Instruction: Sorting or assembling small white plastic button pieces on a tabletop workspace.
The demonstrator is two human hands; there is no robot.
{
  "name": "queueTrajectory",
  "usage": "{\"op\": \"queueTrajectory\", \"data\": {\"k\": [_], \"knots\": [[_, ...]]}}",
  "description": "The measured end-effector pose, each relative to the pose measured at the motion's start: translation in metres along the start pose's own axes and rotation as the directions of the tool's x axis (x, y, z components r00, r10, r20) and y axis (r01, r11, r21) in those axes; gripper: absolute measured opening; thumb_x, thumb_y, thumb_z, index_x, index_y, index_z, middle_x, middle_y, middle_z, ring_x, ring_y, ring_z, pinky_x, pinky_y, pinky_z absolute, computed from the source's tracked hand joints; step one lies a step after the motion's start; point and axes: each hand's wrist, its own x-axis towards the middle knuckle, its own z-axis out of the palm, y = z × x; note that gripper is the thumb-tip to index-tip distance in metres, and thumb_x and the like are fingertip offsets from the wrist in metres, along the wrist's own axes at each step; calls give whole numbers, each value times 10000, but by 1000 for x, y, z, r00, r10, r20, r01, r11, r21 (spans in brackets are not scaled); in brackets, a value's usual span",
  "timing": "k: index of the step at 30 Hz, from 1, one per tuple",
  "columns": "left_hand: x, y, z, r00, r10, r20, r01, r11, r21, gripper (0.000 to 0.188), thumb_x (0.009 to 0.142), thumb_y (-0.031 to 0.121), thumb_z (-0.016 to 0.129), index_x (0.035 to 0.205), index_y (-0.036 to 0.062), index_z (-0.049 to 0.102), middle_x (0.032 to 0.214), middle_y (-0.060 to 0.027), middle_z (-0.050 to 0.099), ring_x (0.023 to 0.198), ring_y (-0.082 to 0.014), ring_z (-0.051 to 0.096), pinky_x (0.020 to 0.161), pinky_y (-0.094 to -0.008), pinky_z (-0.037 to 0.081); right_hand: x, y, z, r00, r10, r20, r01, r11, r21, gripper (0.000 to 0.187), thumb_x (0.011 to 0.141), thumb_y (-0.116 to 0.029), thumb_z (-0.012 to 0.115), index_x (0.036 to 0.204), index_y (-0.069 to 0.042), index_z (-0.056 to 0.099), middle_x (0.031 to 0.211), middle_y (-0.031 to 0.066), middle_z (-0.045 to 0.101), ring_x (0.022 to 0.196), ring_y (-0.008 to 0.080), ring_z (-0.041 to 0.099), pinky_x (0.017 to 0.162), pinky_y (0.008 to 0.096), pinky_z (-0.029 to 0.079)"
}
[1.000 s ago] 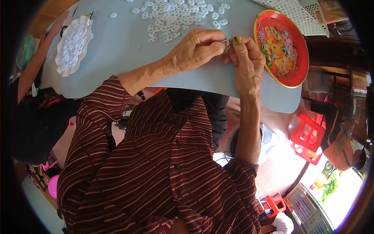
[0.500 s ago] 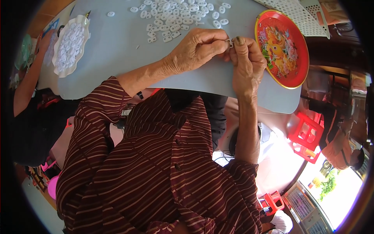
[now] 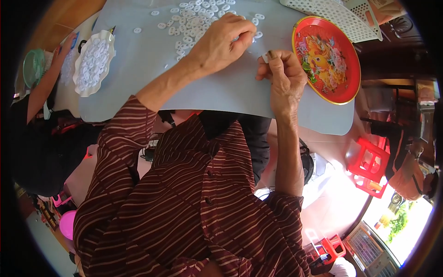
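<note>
Small white oval plastic pieces with holes [image 3: 188,23] lie in a loose pile on the grey-blue table [image 3: 138,78]. Over the pile's right side is my left hand [image 3: 225,42], its fingers curled and closed, the tips pointing down; whatever they may hold is hidden. To its right my right hand [image 3: 287,76] pinches a small white plastic piece [image 3: 265,58] between thumb and forefinger, raised above the table. The two hands are apart. Beside my right hand stands a round red tray [image 3: 348,83] with a gold rim and a printed floral picture.
At the left a scalloped white dish [image 3: 110,54] holds many white pieces. Another person's arm [image 3: 50,78] reaches in at the far left. A white perforated basket [image 3: 318,10] stands behind the red tray. Red stools [image 3: 369,161] are on the floor at the right.
My hands were together at a small white piece and have parted. The left moved back to the left over the pile; the right stayed near the tray with a piece.
</note>
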Motion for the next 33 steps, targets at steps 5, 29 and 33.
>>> {"op": "queueTrajectory", "data": {"k": [5, 29, 33], "knots": [[29, -7, 1, 953, 68, 294, -157, 943, 293, 54, 802, 51, 571, 838, 12, 561, 798, -99, 513, 852, -282, 478, 763, -374, 425, 1, 1, -2, 998, 47, 30, -47, 999, -6, 119, 872, -93, 613, 880, 25, 602, 734, 55, 622, 622, 101, 583, 591, 219, 488], [16, 7, -11, 772, -301, 560, 607, 613, -506, 234, 893, 236, 536, 891, 16, 618, 712, -42, 589, 665, -108, 542, 621, -247, 435, 5, 12, -6, 988, -139, 68, 141, 990, -16, 150, 853, -52, 638, 983, 6, 590, 814, 19, 603, 666, 70, 521, 617, 194, 437], [21, 10, -19, 737, -272, 618, 608, 665, -433, 270, 898, 278, 533, 905, 21, 617, 705, -37, 582, 664, -102, 541, 628, -240, 440, 4, 9, -3, 986, -149, 71, 152, 988, -30, 168, 852, -51, 637, 998, 2, 572, 814, 15, 595, 668, 70, 521, 621, 191, 437]]}}
